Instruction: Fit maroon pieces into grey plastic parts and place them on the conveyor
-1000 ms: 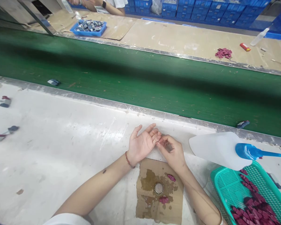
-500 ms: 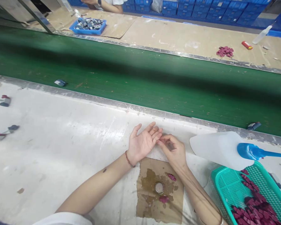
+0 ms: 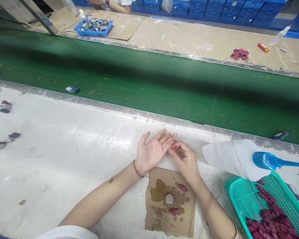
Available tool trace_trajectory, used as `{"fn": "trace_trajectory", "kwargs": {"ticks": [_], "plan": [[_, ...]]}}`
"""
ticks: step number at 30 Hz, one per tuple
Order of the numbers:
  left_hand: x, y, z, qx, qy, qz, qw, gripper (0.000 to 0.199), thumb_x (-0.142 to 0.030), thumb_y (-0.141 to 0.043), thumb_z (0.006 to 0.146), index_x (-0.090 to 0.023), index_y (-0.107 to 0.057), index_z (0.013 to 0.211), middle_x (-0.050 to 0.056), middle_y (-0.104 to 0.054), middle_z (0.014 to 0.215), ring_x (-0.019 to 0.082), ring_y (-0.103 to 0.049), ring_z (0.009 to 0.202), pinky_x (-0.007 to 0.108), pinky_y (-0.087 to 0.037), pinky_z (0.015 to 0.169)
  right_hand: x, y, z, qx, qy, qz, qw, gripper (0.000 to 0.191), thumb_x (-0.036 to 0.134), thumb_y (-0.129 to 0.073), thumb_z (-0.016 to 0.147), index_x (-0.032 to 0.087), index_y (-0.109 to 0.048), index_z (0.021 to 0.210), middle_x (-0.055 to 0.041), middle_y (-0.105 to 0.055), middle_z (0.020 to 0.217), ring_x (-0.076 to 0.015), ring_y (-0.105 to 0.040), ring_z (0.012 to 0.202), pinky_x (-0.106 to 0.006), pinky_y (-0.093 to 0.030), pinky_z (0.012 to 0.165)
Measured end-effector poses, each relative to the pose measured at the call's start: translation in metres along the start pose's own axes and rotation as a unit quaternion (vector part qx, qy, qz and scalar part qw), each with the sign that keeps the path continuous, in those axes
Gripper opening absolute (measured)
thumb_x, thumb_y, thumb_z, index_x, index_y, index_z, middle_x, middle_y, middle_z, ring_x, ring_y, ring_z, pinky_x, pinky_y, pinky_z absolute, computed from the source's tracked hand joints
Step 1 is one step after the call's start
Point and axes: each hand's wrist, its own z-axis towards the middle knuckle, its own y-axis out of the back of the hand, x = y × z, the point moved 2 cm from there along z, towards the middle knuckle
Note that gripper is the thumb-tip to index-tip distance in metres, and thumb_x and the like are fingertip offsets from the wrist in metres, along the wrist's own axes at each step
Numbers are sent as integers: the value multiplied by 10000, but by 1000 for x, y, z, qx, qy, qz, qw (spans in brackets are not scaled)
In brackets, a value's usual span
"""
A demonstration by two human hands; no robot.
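My left hand (image 3: pixel 153 150) is palm up above the white table, fingers apart, with nothing in it. Thumb and fingers of my right hand (image 3: pixel 185 159) are pinched against the left hand's little finger. Below them lies a stained piece of cardboard (image 3: pixel 153 199), bearing a round metal cap (image 3: pixel 169 199) and two dark red pieces, one above the cap (image 3: pixel 182 188) and one below it (image 3: pixel 174 211). To the right a green basket (image 3: pixel 241 189) holds many dark red pieces (image 3: pixel 271 225). Behind the basket, a white bottle (image 3: pixel 229 157) with a blue nozzle lies on its side.
A green conveyor (image 3: pixel 139 86) crosses behind the table, carrying small grey-blue parts (image 3: pixel 71 89). Assembled parts (image 3: pixel 5 107) sit at the left. Across the belt are a blue tray (image 3: pixel 94 33), red pieces (image 3: pixel 240 54) and a person's arm (image 3: pixel 117 7).
The small parts on the conveyor have moved right. My left hand's fingers have spread slightly, while my right hand still pinches at its little finger.
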Motion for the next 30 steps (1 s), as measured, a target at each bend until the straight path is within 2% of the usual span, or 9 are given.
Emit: {"fn": "trace_trajectory", "kwargs": {"ticks": [6,10,20,30], "plan": [[0,-1,-1,-9,2,0,1000,413,-384,-342,917,-101,-631,996,117,-688,815,243,-692,920,326,-522,836,1,1,1,9,-4,12,1000,55,244,-634,811,222,-620,762,8,-663,705,-152,-593,629,-267,-503,626],[-1,-1,-1,-9,2,1,1000,397,-367,-334,916,-109,-616,1020,102,-678,783,211,-692,775,298,-536,745,3,0,0,7,9,21,1000,19,234,-634,818,222,-647,827,3,-679,724,-152,-602,635,-265,-514,620],[-1,-2,-1,-9,9,7,1000,403,-369,-305,928,-121,-622,936,99,-676,762,201,-699,728,270,-559,660,4,1,-1,-4,33,20,999,61,226,-613,835,214,-662,800,-9,-695,730,-151,-605,638,-259,-513,614],[-1,-3,-1,-12,7,6,1000,399,-361,-312,930,-117,-628,944,103,-685,780,207,-700,759,298,-558,739,2,1,-1,20,14,-2,1000,94,265,-573,871,220,-612,798,1,-673,727,-149,-592,637,-256,-486,606]]}}
